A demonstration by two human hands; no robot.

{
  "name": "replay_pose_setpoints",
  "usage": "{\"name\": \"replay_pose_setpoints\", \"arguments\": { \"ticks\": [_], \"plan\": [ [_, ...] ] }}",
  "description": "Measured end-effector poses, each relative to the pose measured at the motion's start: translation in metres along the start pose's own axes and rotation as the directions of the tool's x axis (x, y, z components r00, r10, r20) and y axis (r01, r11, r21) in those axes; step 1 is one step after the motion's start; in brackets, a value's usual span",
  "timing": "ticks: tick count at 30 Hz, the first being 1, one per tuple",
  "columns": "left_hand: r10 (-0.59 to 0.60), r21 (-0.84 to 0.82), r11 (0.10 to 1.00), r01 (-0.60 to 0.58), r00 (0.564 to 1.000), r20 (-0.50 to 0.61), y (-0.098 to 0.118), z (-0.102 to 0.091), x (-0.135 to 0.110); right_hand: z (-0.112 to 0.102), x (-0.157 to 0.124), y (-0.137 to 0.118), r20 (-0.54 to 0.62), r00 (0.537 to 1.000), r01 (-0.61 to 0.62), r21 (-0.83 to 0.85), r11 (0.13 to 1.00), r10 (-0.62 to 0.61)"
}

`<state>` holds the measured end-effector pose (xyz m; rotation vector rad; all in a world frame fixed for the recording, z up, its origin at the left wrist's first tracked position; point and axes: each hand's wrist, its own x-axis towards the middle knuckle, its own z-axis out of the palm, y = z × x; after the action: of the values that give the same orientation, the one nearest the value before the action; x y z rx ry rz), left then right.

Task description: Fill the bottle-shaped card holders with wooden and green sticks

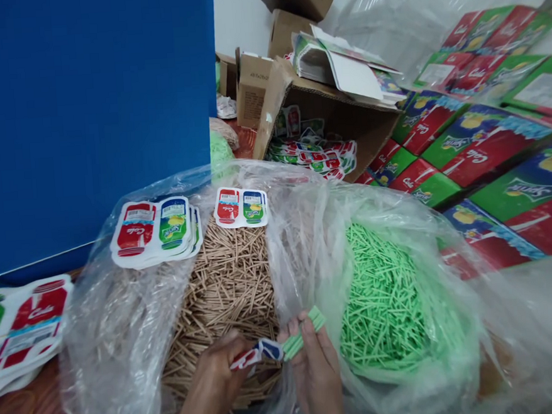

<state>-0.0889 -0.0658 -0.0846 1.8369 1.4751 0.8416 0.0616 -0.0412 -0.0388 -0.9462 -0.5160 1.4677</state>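
Observation:
My left hand [216, 375] pinches a small printed Cola and Sprite packet [255, 356], seen nearly edge-on above the brown sticks. In my right hand [318, 374] is a short bundle of green sticks [304, 334], gripped between thumb and fingers. The bundle's lower left end meets the packet; whether it is inside cannot be seen. Under my left hand, a clear plastic bag holds loose brown sticks [229, 279]. Another bag, right of my right hand, holds loose green sticks [387, 306]. A similar flat packet [241, 207] lies at the far edge of the brown sticks.
A stack of packets [155, 231] rests on the plastic at left, with larger ones [29, 331] beyond it. Behind stands an open carton [369, 121] of packets. Printed Cola and Sprite boxes [483, 139] are piled at right. A blue panel [85, 119] fills the upper left.

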Motion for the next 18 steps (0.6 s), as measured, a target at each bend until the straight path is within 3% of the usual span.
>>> {"name": "replay_pose_setpoints", "arguments": {
  "ticks": [5, 9, 14, 16, 18],
  "plan": [
    [0.038, 0.05, 0.998, -0.038, 0.999, -0.006, 0.002, 0.002, 0.001, 0.002, 0.004, 0.003, 0.071, 0.995, -0.066, -0.078, 0.995, 0.072],
    [0.075, 0.077, 0.994, -0.074, 0.997, -0.023, 0.005, 0.002, 0.004, -0.003, 0.008, 0.01, 0.178, 0.982, -0.03, -0.176, 0.984, 0.062],
    [0.122, 0.06, 0.991, -0.12, 0.992, -0.019, 0.009, -0.002, 0.004, -0.003, 0.016, 0.017, 0.176, 0.978, -0.059, -0.3, 0.952, 0.116],
    [0.068, -0.008, 0.998, -0.068, 0.997, -0.022, 0.012, -0.008, 0.005, -0.004, 0.015, 0.015, 0.24, 0.969, 0.026, -0.341, 0.94, 0.06],
    [-0.029, -0.153, 0.988, 0.026, 0.999, -0.018, 0.017, -0.017, 0.007, -0.007, 0.012, 0.011, 0.366, 0.93, 0.172, -0.415, 0.894, -0.009]
  ]
}}
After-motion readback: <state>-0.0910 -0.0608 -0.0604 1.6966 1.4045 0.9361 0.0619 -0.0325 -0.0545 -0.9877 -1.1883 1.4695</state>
